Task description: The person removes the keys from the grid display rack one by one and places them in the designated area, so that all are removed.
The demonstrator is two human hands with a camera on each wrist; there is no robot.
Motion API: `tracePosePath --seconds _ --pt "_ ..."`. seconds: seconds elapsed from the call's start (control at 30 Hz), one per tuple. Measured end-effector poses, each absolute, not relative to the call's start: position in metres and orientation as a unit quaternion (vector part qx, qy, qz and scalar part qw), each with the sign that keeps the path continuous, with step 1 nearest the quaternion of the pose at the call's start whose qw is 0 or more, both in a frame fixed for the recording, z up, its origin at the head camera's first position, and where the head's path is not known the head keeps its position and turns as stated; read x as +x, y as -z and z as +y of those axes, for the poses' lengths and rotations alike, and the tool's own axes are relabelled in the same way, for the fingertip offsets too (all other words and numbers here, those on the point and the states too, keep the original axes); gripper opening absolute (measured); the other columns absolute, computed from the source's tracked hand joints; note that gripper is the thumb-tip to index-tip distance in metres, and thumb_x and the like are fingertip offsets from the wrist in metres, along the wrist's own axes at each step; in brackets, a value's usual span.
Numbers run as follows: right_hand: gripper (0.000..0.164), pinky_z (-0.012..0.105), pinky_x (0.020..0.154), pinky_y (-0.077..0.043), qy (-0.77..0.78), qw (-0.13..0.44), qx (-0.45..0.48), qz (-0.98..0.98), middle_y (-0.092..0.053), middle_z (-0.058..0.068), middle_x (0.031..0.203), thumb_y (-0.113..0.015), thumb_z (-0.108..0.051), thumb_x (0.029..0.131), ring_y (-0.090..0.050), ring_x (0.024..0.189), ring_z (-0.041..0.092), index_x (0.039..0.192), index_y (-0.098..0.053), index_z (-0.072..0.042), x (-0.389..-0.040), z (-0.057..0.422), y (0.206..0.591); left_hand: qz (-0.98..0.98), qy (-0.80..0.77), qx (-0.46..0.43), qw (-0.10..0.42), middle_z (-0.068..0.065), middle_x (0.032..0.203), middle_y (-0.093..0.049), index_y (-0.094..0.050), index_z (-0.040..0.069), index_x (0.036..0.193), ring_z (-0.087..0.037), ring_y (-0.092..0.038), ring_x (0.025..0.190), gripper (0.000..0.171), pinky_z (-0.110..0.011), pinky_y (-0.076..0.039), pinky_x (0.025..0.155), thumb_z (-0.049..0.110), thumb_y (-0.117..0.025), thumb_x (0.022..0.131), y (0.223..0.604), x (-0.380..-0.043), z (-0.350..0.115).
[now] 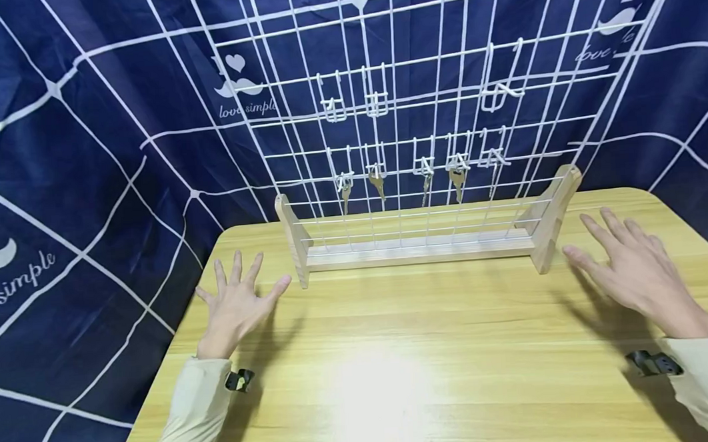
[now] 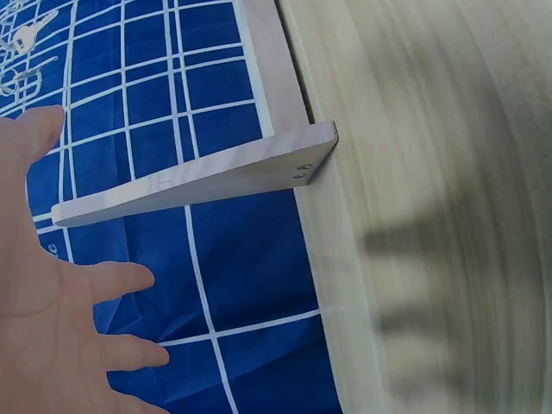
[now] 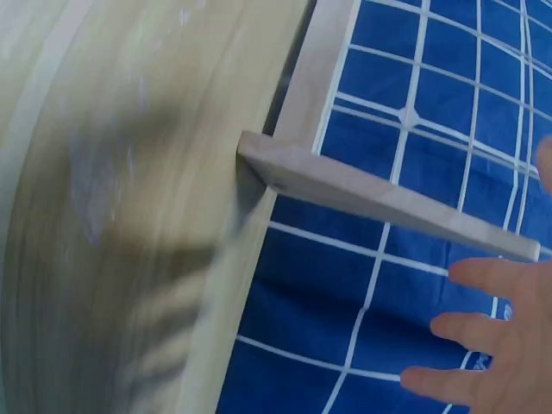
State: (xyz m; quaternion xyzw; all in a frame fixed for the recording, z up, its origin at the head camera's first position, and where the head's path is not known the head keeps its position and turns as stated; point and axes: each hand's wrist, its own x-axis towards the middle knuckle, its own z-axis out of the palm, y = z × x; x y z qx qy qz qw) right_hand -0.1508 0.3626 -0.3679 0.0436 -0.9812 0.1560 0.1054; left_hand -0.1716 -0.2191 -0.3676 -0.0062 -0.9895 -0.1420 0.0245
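My left hand (image 1: 235, 314) hovers over the left part of the table with its fingers spread, holding nothing. On the other side, the right hand (image 1: 642, 276) is also raised over the table, fingers extended and nothing in it. Between them stands a white wire grid rack on a wooden base (image 1: 418, 252). Several keys hang from its lower row of white hooks, among them one key (image 1: 457, 181) right of centre and another key (image 1: 378, 182) left of it. Three hooks in the upper row, including the upper right hook (image 1: 497, 95), carry no keys. Neither hand touches the rack.
The light wood table (image 1: 431, 317) has a bright glare spot near its front. Dark blue cloth (image 1: 77, 215) with white lines hangs behind and at the sides. The rack's wooden side supports (image 1: 555, 217) jut forward, one near each hand.
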Motion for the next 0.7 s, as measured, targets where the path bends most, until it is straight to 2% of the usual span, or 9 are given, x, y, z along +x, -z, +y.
tracePosePath --seconds 0.17,0.23,0.3,0.37,0.4,0.47,0.53,0.6,0.7 --pt "0.06 0.067 0.107 -0.017 -0.217 0.171 0.06 -0.959 -0.031 0.033 0.147 -0.047 -0.034 0.1 -0.027 0.132 0.056 0.145 -0.036 0.003 -0.153 0.351 0.366 -0.986 0.168 0.005 0.025 -0.021 0.16 -0.005 -0.022 0.019 0.155 -0.051 0.009 0.141 0.093 -0.084 0.004 0.095 0.081 -0.027 0.085 0.365 -0.177 -0.214" --pt "0.052 0.067 0.1 -0.028 -0.242 0.202 0.057 -0.947 -0.046 0.035 0.134 -0.051 -0.03 0.099 -0.041 0.121 0.056 0.137 -0.047 0.005 -0.155 0.342 0.365 -0.982 0.188 0.014 0.029 -0.019 0.16 -0.005 -0.021 0.02 0.155 -0.051 0.006 0.141 0.093 -0.083 0.0 0.097 0.081 -0.027 0.085 0.363 -0.18 -0.211" --pt "0.043 0.056 0.091 -0.039 -0.262 0.232 0.057 -0.935 -0.058 0.034 0.118 -0.056 -0.026 0.097 -0.052 0.109 0.051 0.127 -0.057 0.005 -0.156 0.331 0.365 -0.977 0.21 0.02 0.038 -0.018 0.161 -0.006 -0.022 0.019 0.155 -0.051 0.001 0.142 0.094 -0.081 -0.004 0.1 0.081 -0.028 0.085 0.361 -0.184 -0.208" --pt "0.034 0.041 0.081 -0.043 -0.275 0.265 0.062 -0.922 -0.066 0.029 0.104 -0.06 -0.022 0.095 -0.061 0.098 0.027 0.116 -0.064 0.004 -0.157 0.32 0.365 -0.969 0.238 0.021 0.053 -0.018 0.16 -0.01 -0.023 0.016 0.155 -0.049 -0.004 0.143 0.093 -0.076 -0.007 0.105 0.078 -0.032 0.086 0.359 -0.188 -0.204" --pt "0.03 0.033 0.077 -0.042 -0.283 0.277 0.069 -0.916 -0.068 0.026 0.098 -0.062 -0.02 0.094 -0.061 0.093 0.013 0.112 -0.067 0.003 -0.157 0.314 0.366 -0.964 0.255 0.019 0.065 -0.019 0.16 -0.013 -0.025 0.013 0.154 -0.048 -0.007 0.143 0.092 -0.072 -0.009 0.108 0.076 -0.036 0.087 0.358 -0.191 -0.202" --pt "0.025 0.017 0.071 -0.038 -0.293 0.291 0.084 -0.907 -0.071 0.021 0.092 -0.065 -0.018 0.092 -0.053 0.085 -0.014 0.106 -0.07 0.001 -0.159 0.304 0.366 -0.953 0.288 0.01 0.094 -0.021 0.157 -0.021 -0.029 0.007 0.152 -0.045 -0.016 0.143 0.088 -0.063 -0.015 0.113 0.067 -0.045 0.09 0.357 -0.196 -0.198" --pt "0.021 0.005 0.071 -0.037 -0.303 0.292 0.102 -0.901 -0.072 0.018 0.091 -0.067 -0.016 0.091 -0.039 0.081 -0.03 0.103 -0.072 0.001 -0.162 0.294 0.366 -0.938 0.321 0.003 0.129 -0.023 0.153 -0.03 -0.034 0.0 0.148 -0.042 -0.026 0.14 0.081 -0.054 -0.022 0.115 0.056 -0.054 0.092 0.358 -0.201 -0.194" --pt "0.019 -0.001 0.07 -0.037 -0.307 0.288 0.114 -0.9 -0.073 0.017 0.091 -0.068 -0.016 0.09 -0.041 0.079 -0.031 0.101 -0.073 -0.001 -0.166 0.283 0.364 -0.922 0.353 0.005 0.161 -0.024 0.147 -0.04 -0.04 -0.003 0.144 -0.04 -0.037 0.136 0.074 -0.047 -0.029 0.114 0.045 -0.061 0.092 0.358 -0.206 -0.19" --pt "0.018 -0.002 0.067 -0.039 -0.314 0.281 0.122 -0.899 -0.073 0.017 0.091 -0.07 -0.015 0.088 -0.06 0.075 -0.012 0.099 -0.073 -0.001 -0.171 0.267 0.36 -0.894 0.401 0.023 0.199 -0.024 0.137 -0.051 -0.048 -0.004 0.138 -0.038 -0.048 0.127 0.064 -0.044 -0.038 0.109 0.034 -0.066 0.09 0.359 -0.216 -0.181"
